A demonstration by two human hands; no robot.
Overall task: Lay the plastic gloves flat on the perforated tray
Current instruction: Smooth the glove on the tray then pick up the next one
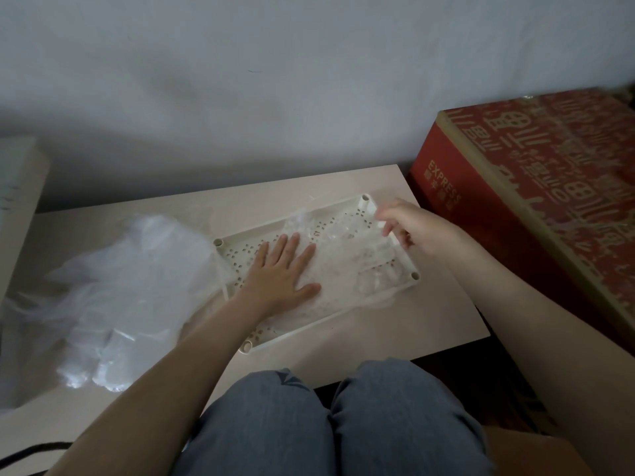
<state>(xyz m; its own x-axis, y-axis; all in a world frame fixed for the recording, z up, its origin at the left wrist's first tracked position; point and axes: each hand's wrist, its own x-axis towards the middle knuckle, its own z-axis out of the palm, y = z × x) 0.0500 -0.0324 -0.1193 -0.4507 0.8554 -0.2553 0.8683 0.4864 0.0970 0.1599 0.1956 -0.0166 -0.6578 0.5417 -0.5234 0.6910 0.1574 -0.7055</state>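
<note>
A cream perforated tray (410,281) lies on the low table, tilted toward the right. A clear plastic glove (347,259) is spread over its middle and right part. My left hand (280,273) rests palm down, fingers apart, pressing the glove's left side onto the tray. My right hand (410,223) is at the tray's far right corner, fingertips pinched on the glove's edge. A loose heap of more clear plastic gloves (127,297) lies on the table left of the tray.
The pale table (443,324) ends just right of the tray. A large red cardboard box (536,187) stands beside it on the right. A grey wall runs behind. My knees in blue jeans (330,427) are at the table's front edge.
</note>
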